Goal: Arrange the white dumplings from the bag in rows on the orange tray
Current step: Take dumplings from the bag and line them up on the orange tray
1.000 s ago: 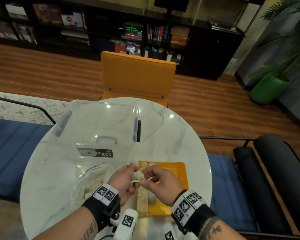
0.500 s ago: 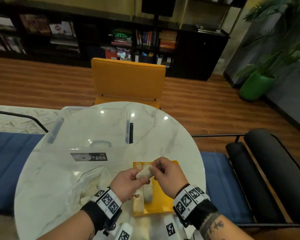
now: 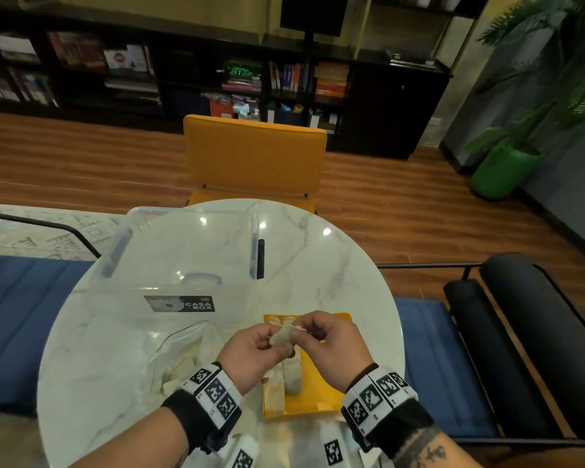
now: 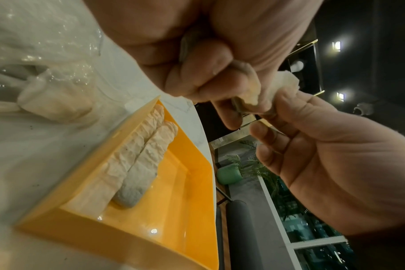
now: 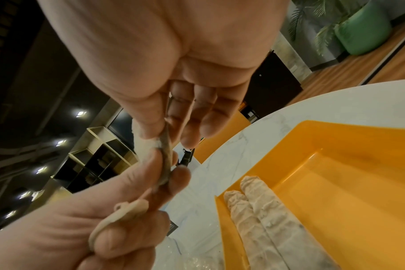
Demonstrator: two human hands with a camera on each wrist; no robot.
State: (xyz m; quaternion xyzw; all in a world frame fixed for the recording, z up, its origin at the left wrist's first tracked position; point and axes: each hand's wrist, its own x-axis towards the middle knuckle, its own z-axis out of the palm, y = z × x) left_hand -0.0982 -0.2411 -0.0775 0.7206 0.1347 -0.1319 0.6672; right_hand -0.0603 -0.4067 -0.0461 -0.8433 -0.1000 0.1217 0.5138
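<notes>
White dumpling (image 3: 282,336) is held above the orange tray (image 3: 321,398), pinched by fingers (image 3: 273,332) of the left hand (image 3: 254,356) and of the right hand (image 3: 331,346). Tearing is judged possible if both pull apart; two rows (image 4: 136,164) lie in the tray.

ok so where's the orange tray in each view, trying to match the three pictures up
Head: orange tray sits low centre-right on the marble table, partly behind the hands.
Left wrist: orange tray fills the lower centre, tilted on the diagonal.
Right wrist: orange tray takes up the lower right.
Shared landmark: the two rows of white dumplings lying along the tray's left edge.
</notes>
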